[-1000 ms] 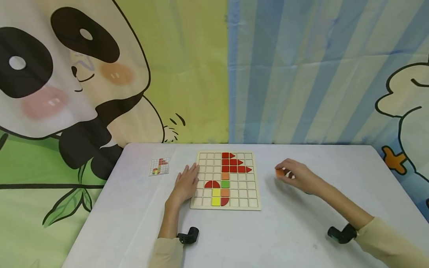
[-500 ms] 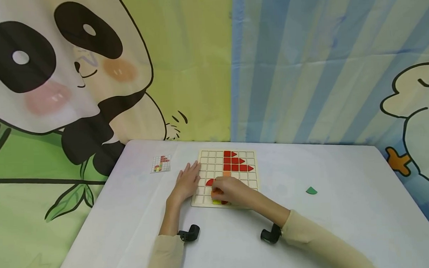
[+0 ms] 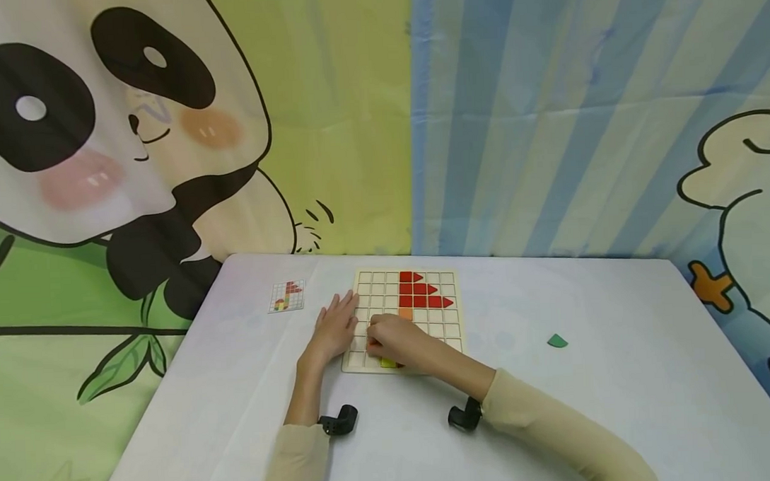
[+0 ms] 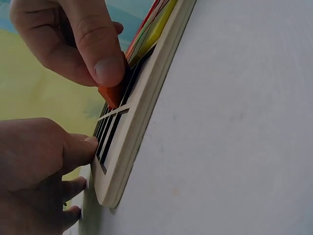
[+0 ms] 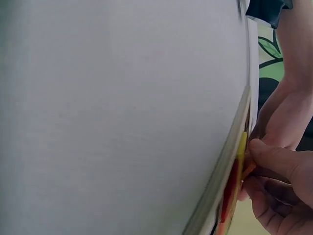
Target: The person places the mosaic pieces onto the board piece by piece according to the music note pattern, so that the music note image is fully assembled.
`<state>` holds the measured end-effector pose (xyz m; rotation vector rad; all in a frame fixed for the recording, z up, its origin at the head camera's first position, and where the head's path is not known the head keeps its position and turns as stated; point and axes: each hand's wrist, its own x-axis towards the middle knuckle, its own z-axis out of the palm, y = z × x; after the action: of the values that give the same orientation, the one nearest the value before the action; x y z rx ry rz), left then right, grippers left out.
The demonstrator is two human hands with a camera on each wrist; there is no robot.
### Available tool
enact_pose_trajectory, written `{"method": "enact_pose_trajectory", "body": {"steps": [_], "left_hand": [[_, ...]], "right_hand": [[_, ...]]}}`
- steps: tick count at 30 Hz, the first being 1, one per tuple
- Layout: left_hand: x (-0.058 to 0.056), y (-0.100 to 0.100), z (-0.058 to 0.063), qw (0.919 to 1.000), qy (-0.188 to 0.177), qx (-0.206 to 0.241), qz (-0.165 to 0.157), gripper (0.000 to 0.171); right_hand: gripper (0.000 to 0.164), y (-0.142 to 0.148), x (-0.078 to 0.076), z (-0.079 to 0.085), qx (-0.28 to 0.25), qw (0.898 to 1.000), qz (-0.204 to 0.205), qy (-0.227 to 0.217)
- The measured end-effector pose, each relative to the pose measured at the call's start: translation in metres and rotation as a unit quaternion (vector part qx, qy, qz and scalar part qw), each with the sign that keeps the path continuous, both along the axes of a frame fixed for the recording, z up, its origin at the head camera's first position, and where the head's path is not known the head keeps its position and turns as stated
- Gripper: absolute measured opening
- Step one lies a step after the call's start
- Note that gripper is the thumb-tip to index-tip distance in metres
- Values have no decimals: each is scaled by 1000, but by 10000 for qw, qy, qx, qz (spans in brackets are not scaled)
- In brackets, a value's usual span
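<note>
A wooden grid board lies on the white table with red, orange and yellow pieces set in its cells. My right hand is over the board's lower left part and pinches an orange piece between thumb and fingers, its lower edge right at the grid cells. The hand hides several cells in the head view. My left hand rests at the board's left edge, fingers extended, fingertips touching the rim. Beside the held piece, yellow and red pieces show in the right wrist view.
A small pattern card lies left of the board, printed with a coloured grid picture. A green quarter-circle piece lies on the table to the right. A printed curtain hangs behind the table.
My right hand has carried the orange piece leftward from the table right of the board to the lower left cells. The left hand stays at the board's edge.
</note>
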<state>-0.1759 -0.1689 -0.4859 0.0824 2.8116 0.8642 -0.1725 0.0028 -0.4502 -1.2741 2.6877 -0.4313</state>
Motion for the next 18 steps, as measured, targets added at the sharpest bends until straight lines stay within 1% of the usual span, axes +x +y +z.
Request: {"method": "enact_pose_trajectory", "body": {"steps": [4, 8, 11, 15, 18], "left_hand": [[0, 1, 2, 10000, -16, 61, -6, 52], [1, 1, 1, 9999, -23, 105, -11, 53], [0, 1, 0, 10000, -6, 31, -11, 53], [1, 0, 1, 10000, -7, -29, -21, 52], [2, -2, 1, 10000, -2, -59, -21, 52]], "right_hand": [[18, -1, -3, -2, 31, 9998, -181, -54], [16, -3, -5, -3, 17, 9990, -308, -324], [15, -4, -7, -3, -41, 9984, -329, -457], [15, -4, -8, -1, -35, 9990, -216, -400], [14, -3, -6, 1, 127, 9993, -38, -343]]}}
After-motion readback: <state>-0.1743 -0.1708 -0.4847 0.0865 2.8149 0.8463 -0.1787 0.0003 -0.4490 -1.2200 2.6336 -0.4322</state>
